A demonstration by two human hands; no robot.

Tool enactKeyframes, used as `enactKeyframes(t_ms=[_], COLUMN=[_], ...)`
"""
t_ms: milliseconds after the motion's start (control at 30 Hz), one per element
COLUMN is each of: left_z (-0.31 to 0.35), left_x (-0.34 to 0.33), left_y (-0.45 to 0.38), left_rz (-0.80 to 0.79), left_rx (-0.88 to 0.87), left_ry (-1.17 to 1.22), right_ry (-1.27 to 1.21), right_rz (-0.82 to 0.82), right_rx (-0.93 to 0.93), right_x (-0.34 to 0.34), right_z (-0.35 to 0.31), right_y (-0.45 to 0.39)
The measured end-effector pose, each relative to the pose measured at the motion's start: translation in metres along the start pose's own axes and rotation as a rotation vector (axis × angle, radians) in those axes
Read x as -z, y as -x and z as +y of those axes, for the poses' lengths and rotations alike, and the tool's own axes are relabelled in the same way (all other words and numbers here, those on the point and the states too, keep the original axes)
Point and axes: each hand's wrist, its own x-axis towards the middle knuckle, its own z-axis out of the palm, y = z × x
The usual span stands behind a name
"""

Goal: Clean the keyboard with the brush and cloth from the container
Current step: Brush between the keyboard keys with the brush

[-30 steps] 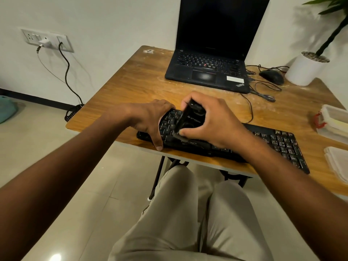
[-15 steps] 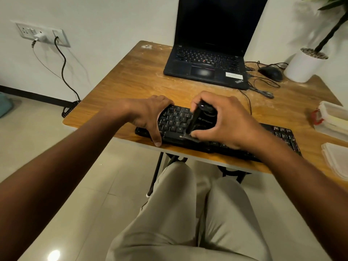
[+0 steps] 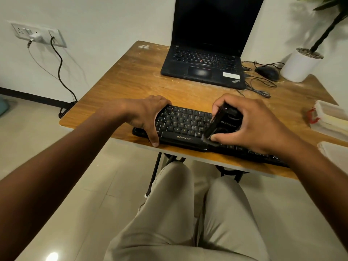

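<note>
Brushing is the step in hand, as I read it. My right hand (image 3: 250,125) is closed around the black brush (image 3: 224,120), which is tilted so its pale bristle end meets the keyboard (image 3: 185,127) just right of the space bar. My left hand (image 3: 145,117) lies spread over the keyboard's left end, thumb hooked on the front edge, pinning it down without gripping anything. The keyboard sits along the near edge of the tabletop (image 3: 131,80), in front of the laptop (image 3: 203,66).

To do this well, I would keep the bristles angled into the gaps between key rows, stroke in one direction toward the open edge, and use light pressure so no keycap lifts. The left hand should hold firm, since the keyboard is close to the edge.

At far right stands the container (image 3: 331,117), and nearer me something pale, perhaps the cloth (image 3: 337,155), though I cannot tell.
</note>
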Motion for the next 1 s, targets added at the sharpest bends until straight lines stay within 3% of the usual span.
enactKeyframes(t_ms=[133, 533, 733, 1000], left_z=[0.0, 0.004, 0.002, 0.002], left_x=[0.0, 0.001, 0.0, 0.0], left_y=[0.0, 0.002, 0.0, -0.001], left_rz=[-0.002, -0.011, 0.002, -0.008], left_rx=[0.005, 0.024, 0.018, 0.016], left_ry=[-0.001, 0.02, 0.027, 0.025], right_ry=[-0.031, 0.027, 0.006, 0.048], right_rz=[-0.099, 0.069, -0.121, 0.021], right_rx=[0.023, 0.036, 0.099, 0.042], right_x=[-0.022, -0.013, -0.036, -0.034], right_z=[0.005, 0.012, -0.004, 0.008], right_y=[-0.004, -0.069, -0.067, -0.093])
